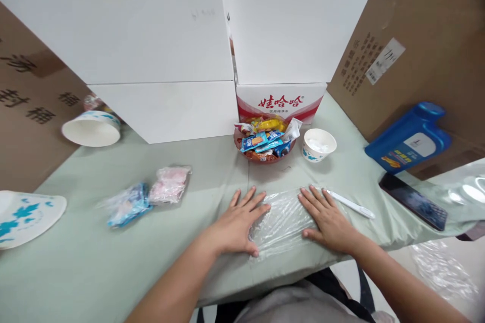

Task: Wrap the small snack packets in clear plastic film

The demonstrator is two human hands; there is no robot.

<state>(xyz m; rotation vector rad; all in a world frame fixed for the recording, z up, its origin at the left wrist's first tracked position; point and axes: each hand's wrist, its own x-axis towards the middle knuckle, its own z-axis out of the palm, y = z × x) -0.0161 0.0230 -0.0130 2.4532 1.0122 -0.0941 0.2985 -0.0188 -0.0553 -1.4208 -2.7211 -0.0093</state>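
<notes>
A clear plastic bag [282,219] lies flat on the pale green tablecloth near the front edge. My left hand [238,222] rests on its left side with the fingers spread. On its right side my right hand [324,217] lies flat, fingers stretched out and pointing away from me. A white pen-like stick [352,205] lies just right of my right hand. To the left of my hands are a pink plastic-wrapped packet [170,184] and a blue-and-clear plastic-wrapped packet [131,205].
Behind the bag stand a bowl of wrapped snacks [267,157] and a paper cup [319,145] with white contents. At right are a blue bottle [411,136] and a phone [413,201]. Paper bowls [93,130] sit at left. White panels [162,113] and cardboard boxes [420,50] wall the table.
</notes>
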